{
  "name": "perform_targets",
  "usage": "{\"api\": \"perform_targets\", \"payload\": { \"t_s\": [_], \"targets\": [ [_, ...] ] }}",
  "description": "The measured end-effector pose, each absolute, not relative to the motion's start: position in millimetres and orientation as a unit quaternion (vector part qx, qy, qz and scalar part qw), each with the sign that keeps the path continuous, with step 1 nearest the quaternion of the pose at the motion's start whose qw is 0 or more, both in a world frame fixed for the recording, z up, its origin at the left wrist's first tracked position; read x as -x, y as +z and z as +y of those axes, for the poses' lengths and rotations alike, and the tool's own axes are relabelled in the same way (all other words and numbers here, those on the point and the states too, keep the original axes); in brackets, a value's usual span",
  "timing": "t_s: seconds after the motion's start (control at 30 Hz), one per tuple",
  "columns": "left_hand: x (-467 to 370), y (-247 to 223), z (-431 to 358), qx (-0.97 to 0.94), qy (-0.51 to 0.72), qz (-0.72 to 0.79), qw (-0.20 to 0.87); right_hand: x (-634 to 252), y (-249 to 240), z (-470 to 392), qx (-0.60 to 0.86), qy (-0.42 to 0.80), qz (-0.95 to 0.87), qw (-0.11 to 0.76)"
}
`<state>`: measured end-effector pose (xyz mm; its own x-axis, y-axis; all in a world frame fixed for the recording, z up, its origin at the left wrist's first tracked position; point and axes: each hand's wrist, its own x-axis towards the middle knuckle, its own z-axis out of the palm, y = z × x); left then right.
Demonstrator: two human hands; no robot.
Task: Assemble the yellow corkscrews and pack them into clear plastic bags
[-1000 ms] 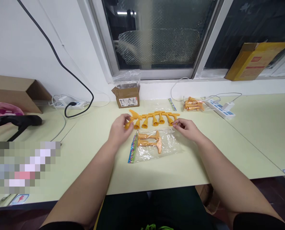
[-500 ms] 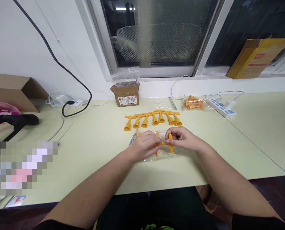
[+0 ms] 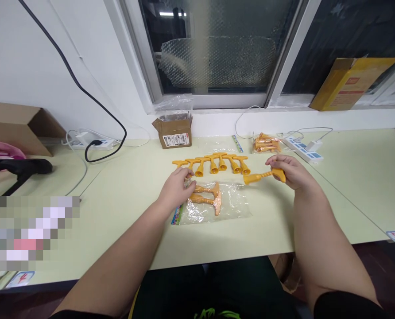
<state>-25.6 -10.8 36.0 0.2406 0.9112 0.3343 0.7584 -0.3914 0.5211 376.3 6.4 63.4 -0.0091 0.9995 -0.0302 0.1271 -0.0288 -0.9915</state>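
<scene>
From my station I log: small open cardboard box [image 3: 167, 128] on the desk [image 3: 357, 168], below the window [image 3: 230, 26]; yellow carton [image 3: 355, 88] tilted against the right-hand pane [image 3: 310, 48]; right-side power strip [image 3: 305, 152]; black cable [image 3: 125, 133] looping at left.

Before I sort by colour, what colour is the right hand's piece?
Orangey yellow: the piece in the right hand, seen in the head view.
</scene>
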Motion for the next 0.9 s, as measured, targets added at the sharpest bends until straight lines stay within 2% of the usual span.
{"api": "perform_targets", "payload": {
  "t_s": [0.17,0.27,0.63,0.9],
  "targets": [
    [28,33,-9,-0.743,0.265,0.597,0.142,-383,63,4,0.547,0.506,-0.575,0.338],
    [29,34,-7,-0.729,0.24,0.621,0.162,-371,58,5,0.523,0.534,-0.592,0.303],
    [31,29,-3,-0.705,0.218,0.632,0.236,-334,26,17,0.433,0.621,-0.604,0.249],
    [29,25,-1,-0.709,0.214,0.621,0.256,-317,20,16,0.402,0.654,-0.581,0.269]
  ]
}}
